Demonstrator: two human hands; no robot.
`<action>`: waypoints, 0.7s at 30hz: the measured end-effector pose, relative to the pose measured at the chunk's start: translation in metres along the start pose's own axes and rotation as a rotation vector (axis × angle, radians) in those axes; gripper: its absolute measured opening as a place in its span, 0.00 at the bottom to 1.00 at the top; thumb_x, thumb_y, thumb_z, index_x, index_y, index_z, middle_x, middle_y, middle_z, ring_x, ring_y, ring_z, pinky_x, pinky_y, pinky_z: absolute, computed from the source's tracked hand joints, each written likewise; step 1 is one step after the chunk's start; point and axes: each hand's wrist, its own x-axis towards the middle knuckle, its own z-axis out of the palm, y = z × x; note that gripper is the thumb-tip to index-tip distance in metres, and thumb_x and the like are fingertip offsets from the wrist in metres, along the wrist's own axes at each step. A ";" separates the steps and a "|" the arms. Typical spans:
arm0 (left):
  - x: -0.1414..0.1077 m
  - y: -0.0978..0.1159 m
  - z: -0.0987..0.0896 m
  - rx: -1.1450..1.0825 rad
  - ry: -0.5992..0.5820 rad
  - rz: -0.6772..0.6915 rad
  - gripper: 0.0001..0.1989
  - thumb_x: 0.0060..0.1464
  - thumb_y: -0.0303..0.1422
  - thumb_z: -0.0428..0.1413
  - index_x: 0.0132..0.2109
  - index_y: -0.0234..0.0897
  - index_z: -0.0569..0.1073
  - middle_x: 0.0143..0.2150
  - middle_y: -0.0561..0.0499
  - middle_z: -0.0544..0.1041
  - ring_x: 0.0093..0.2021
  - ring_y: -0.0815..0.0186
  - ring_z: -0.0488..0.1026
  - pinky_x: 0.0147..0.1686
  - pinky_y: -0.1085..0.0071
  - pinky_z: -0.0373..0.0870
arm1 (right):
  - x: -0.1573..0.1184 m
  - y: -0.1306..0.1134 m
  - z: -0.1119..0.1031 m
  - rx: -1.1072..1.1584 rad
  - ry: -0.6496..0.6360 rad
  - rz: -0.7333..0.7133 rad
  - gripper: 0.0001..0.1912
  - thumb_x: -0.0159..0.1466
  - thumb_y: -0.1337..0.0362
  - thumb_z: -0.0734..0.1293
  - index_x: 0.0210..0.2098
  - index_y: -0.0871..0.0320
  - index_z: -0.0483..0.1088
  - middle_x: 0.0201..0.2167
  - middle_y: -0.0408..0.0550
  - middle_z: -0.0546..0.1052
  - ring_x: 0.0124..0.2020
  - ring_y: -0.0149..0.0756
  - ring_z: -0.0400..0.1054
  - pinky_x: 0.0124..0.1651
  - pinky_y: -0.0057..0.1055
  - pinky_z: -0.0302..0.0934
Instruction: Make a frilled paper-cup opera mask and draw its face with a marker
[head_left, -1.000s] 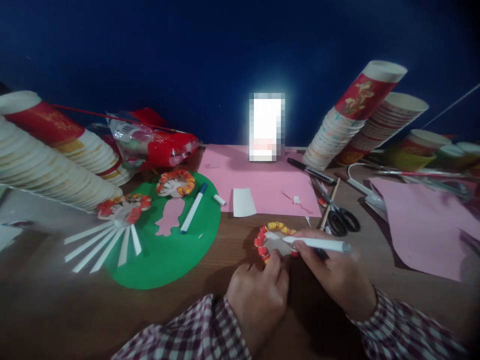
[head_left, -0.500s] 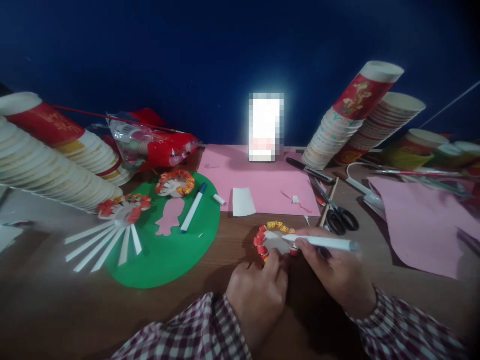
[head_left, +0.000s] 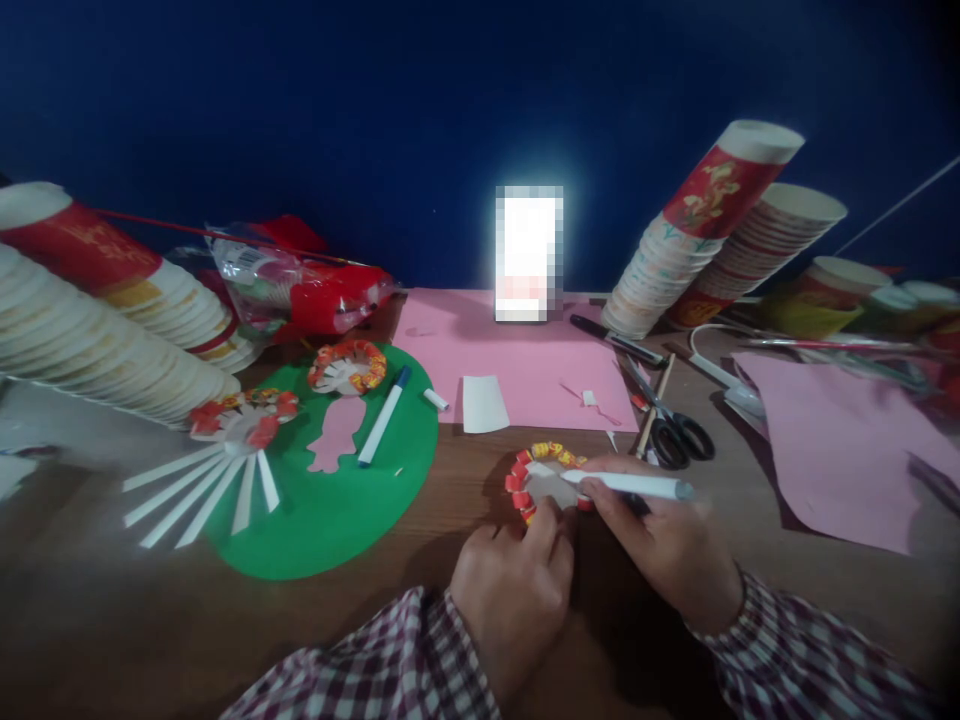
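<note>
A cut paper cup [head_left: 551,482] lies on the wooden table, its red and yellow side strips curled into a ring around a pale round base. My left hand [head_left: 517,575] has its fingers bent onto the cup's near rim and steadies it there. Between the thumb and fingers of my right hand [head_left: 667,540] is a white marker [head_left: 630,485], its tip over the cup's pale base. Whether the tip touches the base I cannot tell. The cup's near edge is partly hidden by my left fingers.
Left, a green paper disc [head_left: 352,530] bears a pink paper cutout [head_left: 337,435], a blue-capped marker [head_left: 384,415] and curled cups. Scissors [head_left: 679,435] lie right. Tall paper cup stacks [head_left: 712,220] lean at both sides. Behind is pink paper [head_left: 450,340] with a bright, pixelated screen [head_left: 529,255].
The back end of the marker has swung a little to the left in my right hand. My left hand keeps its place on the cup. The whole view has shifted slightly.
</note>
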 end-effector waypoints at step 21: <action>0.001 0.001 -0.001 0.035 -0.022 -0.001 0.18 0.56 0.29 0.43 0.54 0.39 0.63 0.48 0.47 0.68 0.23 0.70 0.68 0.18 0.69 0.67 | 0.000 0.000 0.000 0.022 -0.022 0.015 0.08 0.61 0.62 0.61 0.37 0.56 0.68 0.35 0.45 0.75 0.37 0.34 0.70 0.41 0.28 0.64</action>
